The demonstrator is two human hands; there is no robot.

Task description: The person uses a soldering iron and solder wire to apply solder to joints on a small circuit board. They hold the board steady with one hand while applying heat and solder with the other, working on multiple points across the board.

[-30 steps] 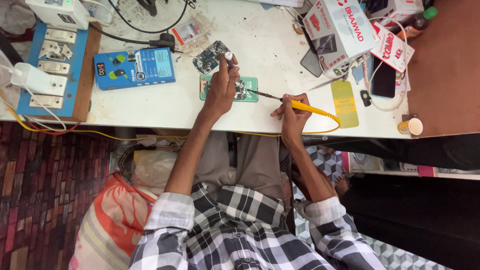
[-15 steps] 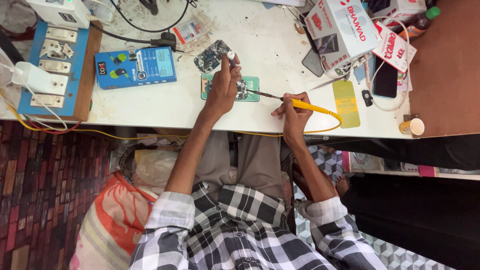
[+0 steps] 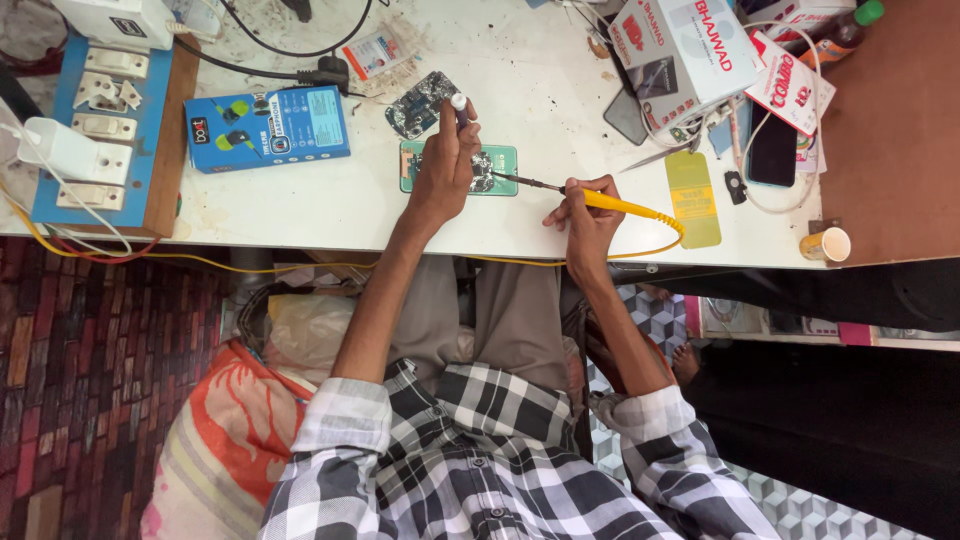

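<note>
A small green mat (image 3: 505,170) lies on the white bench with a circuit board (image 3: 482,166) on it. My left hand (image 3: 446,165) rests over the board and pinches a thin grey pen-like tool (image 3: 459,108) upright. My right hand (image 3: 585,212) grips a yellow-handled soldering iron (image 3: 628,208), whose dark tip (image 3: 515,180) points left and meets the board's right edge. The iron's yellow cord runs down past the bench's front edge. Part of the board is hidden under my left hand.
A blue carton (image 3: 268,128) and a dark phone board (image 3: 421,103) lie left of the mat. A wooden switchboard (image 3: 110,130) stands at far left. White boxes (image 3: 680,55), a black phone (image 3: 773,150), a yellow card (image 3: 692,195) and a paper cup (image 3: 830,244) sit right.
Both hands stay at the board; the view has shifted only slightly. The iron's tip remains at the board.
</note>
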